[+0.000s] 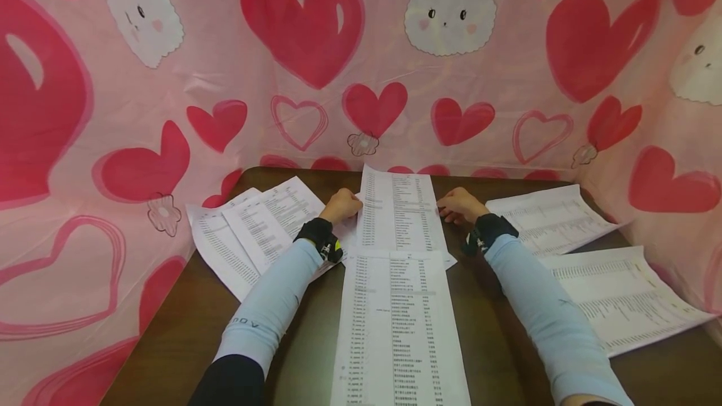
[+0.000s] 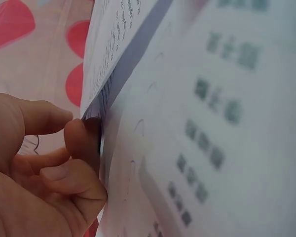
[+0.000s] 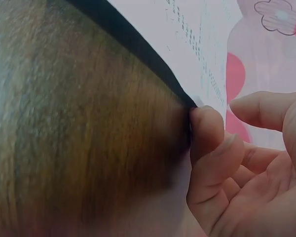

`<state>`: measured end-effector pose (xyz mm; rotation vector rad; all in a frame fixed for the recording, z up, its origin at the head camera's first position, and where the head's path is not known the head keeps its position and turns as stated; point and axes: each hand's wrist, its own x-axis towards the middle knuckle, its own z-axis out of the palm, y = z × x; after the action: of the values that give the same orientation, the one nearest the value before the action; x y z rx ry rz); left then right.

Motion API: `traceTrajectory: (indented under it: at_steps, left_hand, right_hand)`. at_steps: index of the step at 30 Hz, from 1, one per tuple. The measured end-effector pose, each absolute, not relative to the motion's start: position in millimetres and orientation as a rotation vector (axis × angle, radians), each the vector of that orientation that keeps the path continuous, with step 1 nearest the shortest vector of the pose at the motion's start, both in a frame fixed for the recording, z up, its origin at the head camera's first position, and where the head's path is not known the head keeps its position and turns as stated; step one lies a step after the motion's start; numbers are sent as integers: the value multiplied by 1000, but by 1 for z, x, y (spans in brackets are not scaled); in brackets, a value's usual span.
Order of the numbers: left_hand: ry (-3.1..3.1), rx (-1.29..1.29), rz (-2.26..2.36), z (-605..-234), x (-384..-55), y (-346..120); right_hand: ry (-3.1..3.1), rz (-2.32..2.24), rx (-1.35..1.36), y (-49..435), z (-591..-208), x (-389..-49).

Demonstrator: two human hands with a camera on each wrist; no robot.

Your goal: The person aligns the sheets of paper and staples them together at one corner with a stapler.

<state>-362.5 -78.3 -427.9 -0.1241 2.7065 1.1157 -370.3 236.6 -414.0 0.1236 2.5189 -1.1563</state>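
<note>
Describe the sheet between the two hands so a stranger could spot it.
On the brown wooden table, find the far middle, before the heart-patterned cloth. There is the printed sheet; unlike neighbouring sheets, it has the left hand at one side edge and the right hand at the other.

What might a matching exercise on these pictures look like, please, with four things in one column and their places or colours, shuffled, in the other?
Things:
1. Left hand
2. Right hand
3. Backdrop
4. Table top

Places or colours:
A. At the right edge of the far middle sheet
B. Dark brown
C. At the left edge of that same sheet
D. Pink with red hearts

Right pairs: 1-C, 2-A, 3-D, 4-B.
</note>
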Motion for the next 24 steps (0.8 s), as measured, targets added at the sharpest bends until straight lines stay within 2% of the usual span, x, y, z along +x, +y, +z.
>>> traceTrajectory:
  at_steps: [13, 24]
  left_hand:
    - [2728, -198, 1118, -434, -366, -72]
    - [2704, -227, 1176, -421, -365, -69]
  right_hand:
    - [2508, -1206, 153, 225, -418, -375]
    - [2524, -1246, 149, 227, -414, -377]
